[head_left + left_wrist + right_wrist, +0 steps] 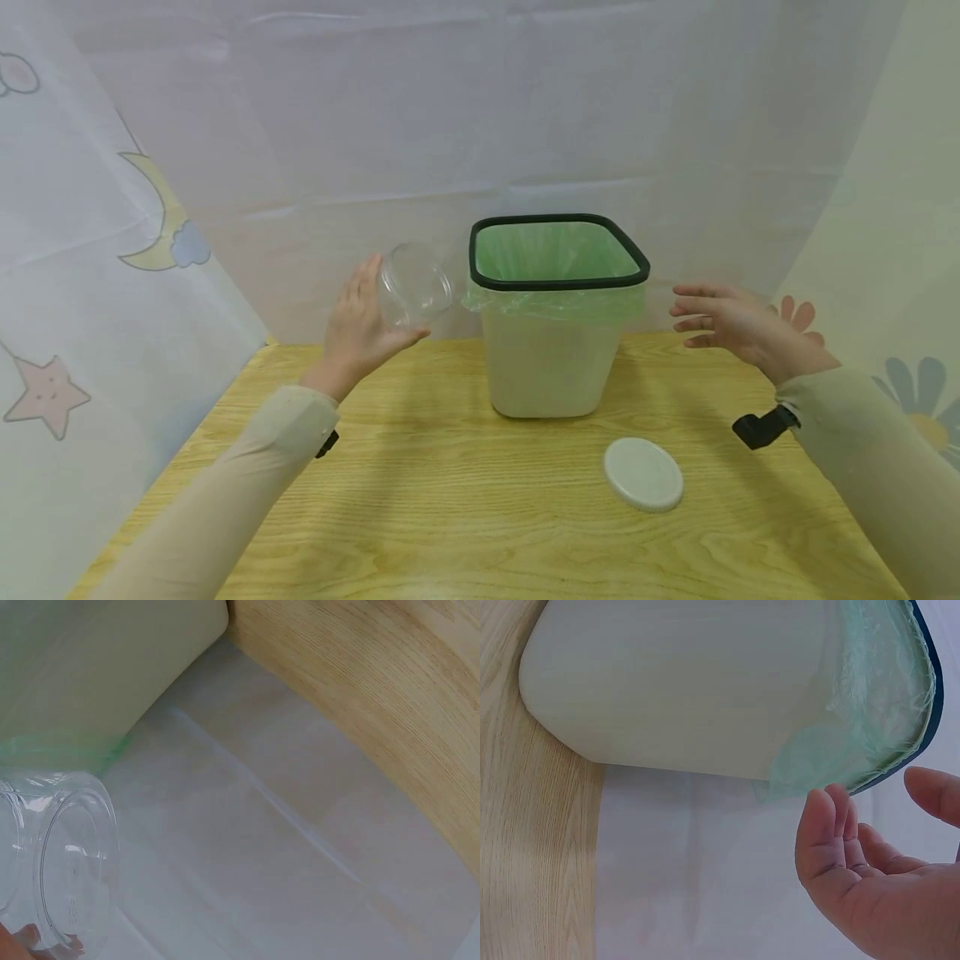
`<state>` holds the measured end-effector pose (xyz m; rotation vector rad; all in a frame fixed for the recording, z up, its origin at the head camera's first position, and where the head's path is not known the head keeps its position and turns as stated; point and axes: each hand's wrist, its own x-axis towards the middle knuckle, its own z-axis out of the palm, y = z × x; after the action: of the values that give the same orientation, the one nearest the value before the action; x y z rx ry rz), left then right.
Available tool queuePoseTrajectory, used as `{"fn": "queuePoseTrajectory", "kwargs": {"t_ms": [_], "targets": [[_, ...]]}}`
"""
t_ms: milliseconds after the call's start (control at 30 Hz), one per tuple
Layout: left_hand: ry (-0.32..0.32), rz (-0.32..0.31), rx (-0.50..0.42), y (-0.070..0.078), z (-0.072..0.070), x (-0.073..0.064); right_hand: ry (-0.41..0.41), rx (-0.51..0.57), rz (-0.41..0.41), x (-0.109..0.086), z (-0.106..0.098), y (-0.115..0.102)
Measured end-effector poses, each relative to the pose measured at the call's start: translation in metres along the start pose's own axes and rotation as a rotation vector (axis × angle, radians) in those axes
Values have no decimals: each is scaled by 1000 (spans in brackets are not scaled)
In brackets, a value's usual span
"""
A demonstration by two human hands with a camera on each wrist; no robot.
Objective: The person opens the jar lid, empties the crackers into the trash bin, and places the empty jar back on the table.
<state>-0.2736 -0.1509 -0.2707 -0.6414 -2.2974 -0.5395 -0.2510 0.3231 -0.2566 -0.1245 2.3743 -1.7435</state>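
Observation:
In the head view my left hand (362, 323) grips a clear plastic jar (417, 285), which is tilted on its side left of the trash bin's rim. The left wrist view shows the see-through jar (73, 862) with fingertips against it, below the bin's wall. A cream trash bin (551, 358) with a black rim stands upright, lined with a green bag (558, 250) folded over its edge. My right hand (723, 321) is raised in the air to the right of the bin, apart from it, fingers loosely bent and holding nothing.
A round white lid (643, 474) lies on the wood-grain table (450, 500), in front of the bin and to its right. Behind the table hangs a pale sheet (375, 125). Printed side sheets with a moon (161, 225) and flowers flank the table.

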Motion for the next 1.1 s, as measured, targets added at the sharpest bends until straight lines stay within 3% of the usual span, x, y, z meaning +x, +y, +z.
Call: {"fn": "queuePoseTrajectory", "kwargs": {"t_ms": [633, 1100], "targets": [[7, -86, -45, -4, 5, -22, 16, -159, -47, -7, 8, 7], [-8, -160, -97, 0, 11, -37, 38, -162, -77, -12, 11, 12]]}}
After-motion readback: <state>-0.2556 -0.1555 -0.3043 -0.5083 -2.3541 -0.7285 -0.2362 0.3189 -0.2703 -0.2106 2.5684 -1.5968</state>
